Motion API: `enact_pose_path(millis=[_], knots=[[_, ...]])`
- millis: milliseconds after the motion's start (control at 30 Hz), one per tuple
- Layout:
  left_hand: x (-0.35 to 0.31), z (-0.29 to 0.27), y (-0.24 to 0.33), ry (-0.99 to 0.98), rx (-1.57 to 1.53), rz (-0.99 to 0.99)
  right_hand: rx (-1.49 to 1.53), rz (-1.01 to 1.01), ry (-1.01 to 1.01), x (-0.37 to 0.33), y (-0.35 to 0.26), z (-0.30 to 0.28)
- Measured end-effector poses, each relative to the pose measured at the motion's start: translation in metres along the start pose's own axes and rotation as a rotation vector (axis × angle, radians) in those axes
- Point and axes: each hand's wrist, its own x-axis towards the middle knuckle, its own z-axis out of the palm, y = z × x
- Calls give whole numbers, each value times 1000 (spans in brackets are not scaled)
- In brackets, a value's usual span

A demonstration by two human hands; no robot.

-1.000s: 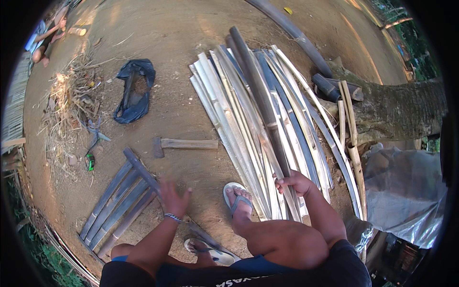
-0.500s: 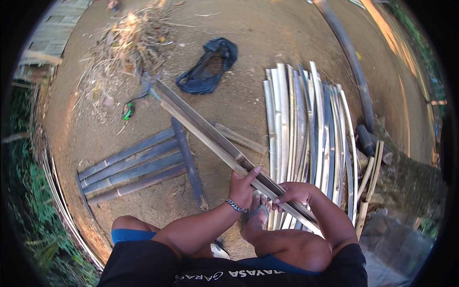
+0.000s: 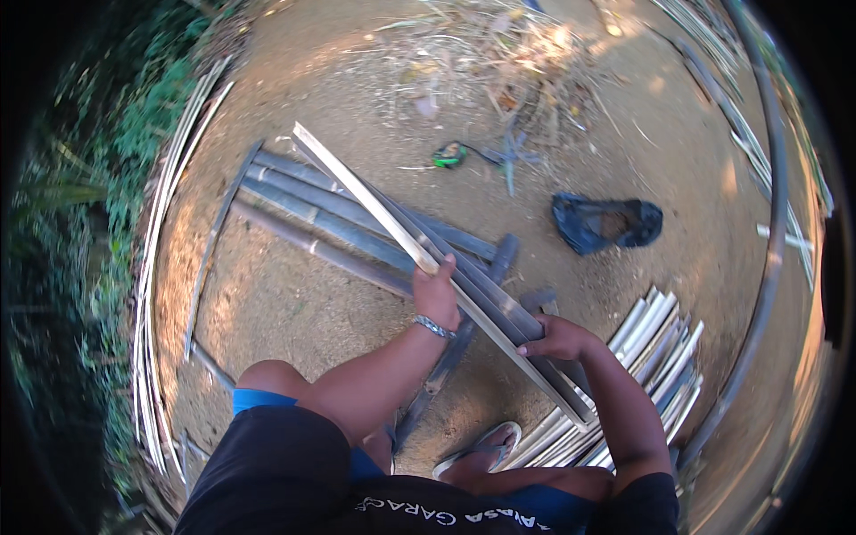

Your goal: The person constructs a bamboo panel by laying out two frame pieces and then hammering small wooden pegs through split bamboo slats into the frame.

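Both my hands hold split bamboo slats point(image 3: 488, 291) slanting across in front of me, from far left to near right. Around their middle, my left hand point(image 3: 436, 291) is closed with the thumb on top. Closer to the near end, my right hand point(image 3: 560, 339) grips them along the right edge. Beneath the slats lies a bamboo frame point(image 3: 332, 234) of dark poles, partly hidden by them. To the right of my right hand, a stack of pale and dark bamboo strips point(image 3: 655, 334) rests on the ground.
A green tape measure point(image 3: 449, 155) lies beyond the frame, near a pile of dry twigs and shavings point(image 3: 499, 67). Farther right is a black plastic bag point(image 3: 569, 227). A long dark pole point(image 3: 774, 223) runs along the right; long thin strips point(image 3: 165, 241) border greenery at the left.
My view has turned left, so bag, stack and tape measure appear farther right. The slats, still in both hands, now extend over the frame.
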Motion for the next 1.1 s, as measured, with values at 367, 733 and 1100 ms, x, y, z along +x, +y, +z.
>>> enact_pose_path(millis=[367,733,1100], knots=[[112,-213,195,342,347,294,-454,-165,298,121,-132,137],[28,-403,107,601,-100,204,-554,-73,306,112,-42,208],[42,-451,26,706,370,-76,-747,-123,435,110,-17,197]])
